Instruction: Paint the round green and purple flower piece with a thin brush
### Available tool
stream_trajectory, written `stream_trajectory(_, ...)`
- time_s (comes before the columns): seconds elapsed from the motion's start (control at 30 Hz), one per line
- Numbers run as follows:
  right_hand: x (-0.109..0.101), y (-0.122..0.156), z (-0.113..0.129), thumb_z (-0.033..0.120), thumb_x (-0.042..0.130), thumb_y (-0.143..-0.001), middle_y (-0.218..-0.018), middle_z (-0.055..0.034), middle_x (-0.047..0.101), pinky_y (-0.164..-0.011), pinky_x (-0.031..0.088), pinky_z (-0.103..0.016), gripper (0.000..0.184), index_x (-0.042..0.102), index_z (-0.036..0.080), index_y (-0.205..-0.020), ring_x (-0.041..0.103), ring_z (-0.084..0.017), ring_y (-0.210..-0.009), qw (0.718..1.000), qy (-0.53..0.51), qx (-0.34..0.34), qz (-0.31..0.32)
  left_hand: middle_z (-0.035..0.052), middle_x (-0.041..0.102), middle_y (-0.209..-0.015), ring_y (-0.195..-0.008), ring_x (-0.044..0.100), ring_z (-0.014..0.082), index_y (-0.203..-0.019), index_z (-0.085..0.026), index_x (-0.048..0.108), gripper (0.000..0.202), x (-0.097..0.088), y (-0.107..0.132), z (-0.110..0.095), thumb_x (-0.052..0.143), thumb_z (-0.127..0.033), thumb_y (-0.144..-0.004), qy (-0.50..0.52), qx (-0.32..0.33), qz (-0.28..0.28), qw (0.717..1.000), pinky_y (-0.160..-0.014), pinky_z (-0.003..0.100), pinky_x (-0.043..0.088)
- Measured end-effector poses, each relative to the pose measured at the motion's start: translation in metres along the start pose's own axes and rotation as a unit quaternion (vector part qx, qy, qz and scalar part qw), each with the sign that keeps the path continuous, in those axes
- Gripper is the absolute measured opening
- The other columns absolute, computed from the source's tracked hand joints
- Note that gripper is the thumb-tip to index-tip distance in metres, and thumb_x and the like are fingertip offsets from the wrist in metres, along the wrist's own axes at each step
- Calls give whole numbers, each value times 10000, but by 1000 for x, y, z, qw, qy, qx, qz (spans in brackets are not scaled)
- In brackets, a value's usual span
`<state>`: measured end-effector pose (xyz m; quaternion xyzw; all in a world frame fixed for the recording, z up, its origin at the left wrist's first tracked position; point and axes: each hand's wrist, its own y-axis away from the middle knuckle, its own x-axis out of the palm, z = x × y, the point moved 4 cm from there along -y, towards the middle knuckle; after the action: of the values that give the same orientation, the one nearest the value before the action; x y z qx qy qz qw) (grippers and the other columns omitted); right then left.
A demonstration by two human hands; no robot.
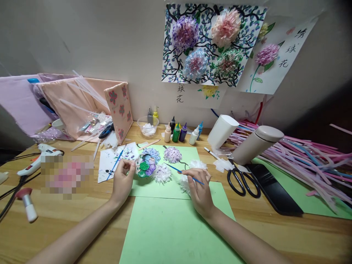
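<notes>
My left hand [123,179] is closed on the edge of a small paint palette [145,165] with green, blue and purple paint, at the left side of a light green sheet [154,189]. My right hand [199,187] pinches a thin blue paintbrush [178,171], whose tip points left toward a white tissue flower [162,173]. A purple tissue flower [172,154] and a blue one [152,152] lie on the same sheet. Another white tissue flower [183,183] sits under my right hand.
A second green sheet [170,234] lies near me. Paint bottles [178,132] and a clear bowl [147,125] stand at the back. Black scissors [243,181], a phone [275,190], a tumbler [255,145], pink strips [310,161] lie right; a glue gun [38,157] and pink box [82,106] left.
</notes>
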<state>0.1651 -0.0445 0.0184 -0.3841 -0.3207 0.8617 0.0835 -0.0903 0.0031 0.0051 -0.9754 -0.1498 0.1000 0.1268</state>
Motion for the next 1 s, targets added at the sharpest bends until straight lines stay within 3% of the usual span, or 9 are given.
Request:
stream_trajectory(0.37, 0, 1, 0, 167, 316, -931, -989, -10, 641, -878, 273, -391, 290, 507, 285, -1114, 545, -190, -928, 1000, 6, -12, 6, -5, 540, -746, -693, 526, 143, -740, -205, 476, 228, 1, 0, -1, 559, -411, -790, 2, 1, -2, 1000, -630, 246, 426)
stream_trajectory(0.7, 0, 1, 0, 155, 331, -918, -945, -1, 647, -892, 255, -394, 255, 522, 275, -1035, 542, -191, -936, 1000, 1, -12, 14, -9, 532, -734, -692, 521, 139, -741, -203, 477, 212, 1, 1, -1, 555, -391, -801, 4, -1, 2, 1000, -620, 244, 414)
stream_trajectory(1.0, -8, 4, 7, 155, 308, -896, -988, -35, 652, -850, 283, -400, 242, 509, 241, -1001, 550, -201, -921, 997, -33, -67, -27, -14, 528, -719, -677, 510, 133, -742, -197, 478, 218, 1, 1, 0, 557, -392, -800, 8, -11, 10, 1000, -607, 235, 399)
